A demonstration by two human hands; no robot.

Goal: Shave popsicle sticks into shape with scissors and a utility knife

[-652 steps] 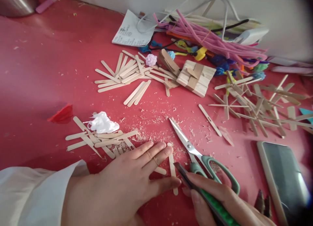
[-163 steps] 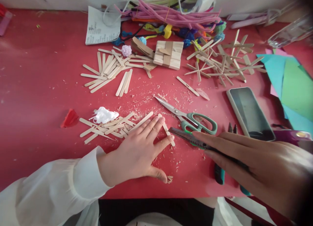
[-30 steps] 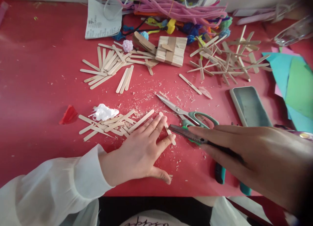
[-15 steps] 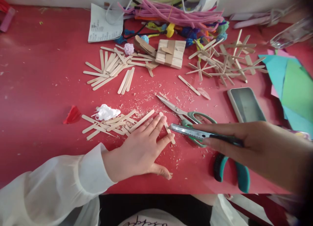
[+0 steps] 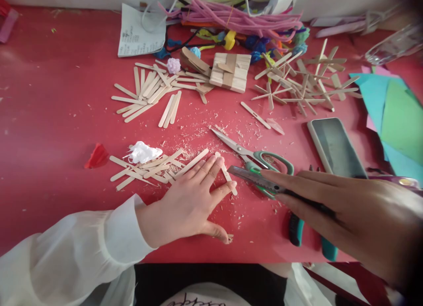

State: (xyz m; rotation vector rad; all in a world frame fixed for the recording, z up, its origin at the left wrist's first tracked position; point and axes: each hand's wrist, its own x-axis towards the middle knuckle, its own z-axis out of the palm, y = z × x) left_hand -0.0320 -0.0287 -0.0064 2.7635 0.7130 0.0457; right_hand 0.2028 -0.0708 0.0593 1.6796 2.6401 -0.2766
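Cloth of a white sleeve [image 5: 74, 235] covered our left arm, and beyond it a red scrap [image 5: 97, 156] lay on the red table [image 5: 49, 121]. Next to that, a white clump [image 5: 142, 152] sat on a loose pile of sticks [image 5: 161, 165], and we had more loose sticks [image 5: 150, 92] farther back. Our left hand [image 5: 185, 209] was palm down, fingers straight and parted, thumb stuck out; it gripped nothing, though two fingertips rested on a single wooden stick [image 5: 227, 177], which lay slanted on the table between our left hand and the knife. Fine shavings [image 5: 185, 151] were strewn beyond our fingers. We had the scissors [image 5: 238, 150] lying behind the utility knife [image 5: 254, 179], whose blade tip reached that stick's right edge; we could not tell whether they touched. Our right hand [image 5: 350, 213] was closed around the knife, one finger stretched along its top. Teal handles [image 5: 329, 249] poked out below that hand, a phone [image 5: 337, 145] lay just past it, and at the far right we had coloured paper [image 5: 399, 116].
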